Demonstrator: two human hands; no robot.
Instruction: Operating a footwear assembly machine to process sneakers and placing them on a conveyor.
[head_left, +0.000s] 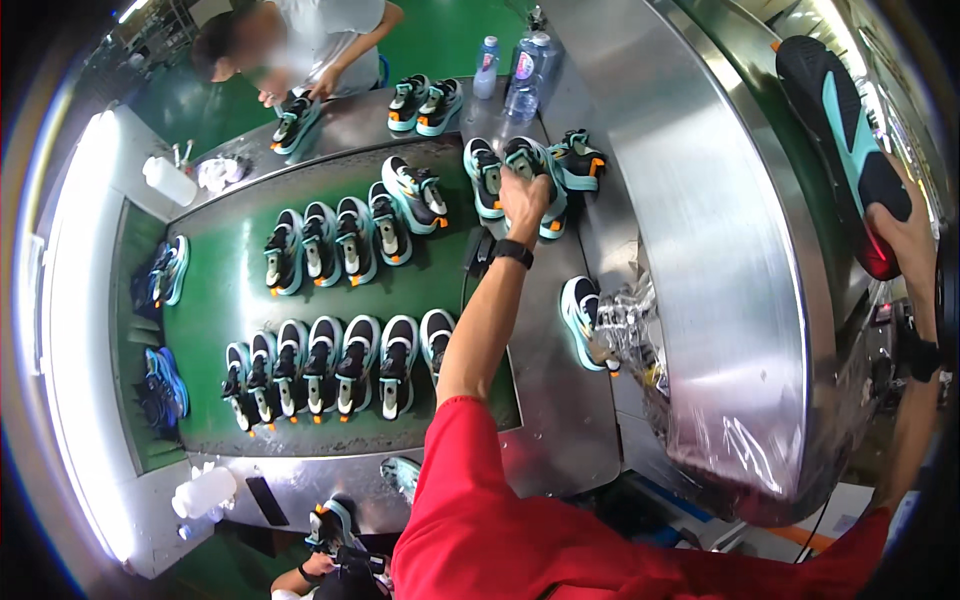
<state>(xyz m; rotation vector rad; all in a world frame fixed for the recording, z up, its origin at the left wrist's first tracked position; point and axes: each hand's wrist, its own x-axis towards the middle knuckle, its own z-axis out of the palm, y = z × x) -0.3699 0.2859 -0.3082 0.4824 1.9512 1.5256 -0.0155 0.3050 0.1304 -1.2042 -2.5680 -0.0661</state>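
Left fingers (514, 184) grasp a black sneaker (524, 153) on the metal counter (560, 425); right fingers (884, 224) grip a teal-striped shoe (842, 140), sole showing.

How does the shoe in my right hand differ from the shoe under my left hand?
The right-hand shoe shows its sole, while the left-hand shoe shows its upper. The right-hand shoe is held up on its own; the left-hand shoe has another shoe close beside it. Both show black and turquoise.

No legible text or numbers
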